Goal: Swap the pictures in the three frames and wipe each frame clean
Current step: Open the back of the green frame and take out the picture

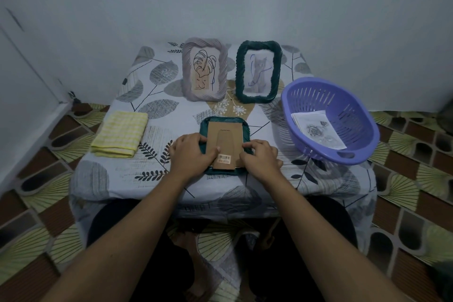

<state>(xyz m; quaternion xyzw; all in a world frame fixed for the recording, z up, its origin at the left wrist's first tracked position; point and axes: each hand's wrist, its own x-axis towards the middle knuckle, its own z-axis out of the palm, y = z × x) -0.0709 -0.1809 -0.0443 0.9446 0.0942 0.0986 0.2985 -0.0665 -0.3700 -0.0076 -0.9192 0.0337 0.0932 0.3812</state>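
Observation:
A dark green frame (pixel 221 122) lies face down in the middle of the table, its brown cardboard back (pixel 225 138) with a barcode sticker facing up. My left hand (pixel 190 153) grips the frame's left edge, thumb on the cardboard. My right hand (pixel 259 158) holds the right edge, fingers curled at the backing's corner. Behind them a grey frame (pixel 204 72) with a leaf line drawing and a second green frame (pixel 257 71) with a cat picture stand upright. A folded yellow checked cloth (pixel 120 133) rests at the left.
A purple plastic basket (pixel 328 117) at the right holds loose pictures (pixel 318 129), the top one showing a rose. The small table has a leaf-patterned cover (pixel 157 95) and stands against a pale wall. Patterned floor tiles surround it.

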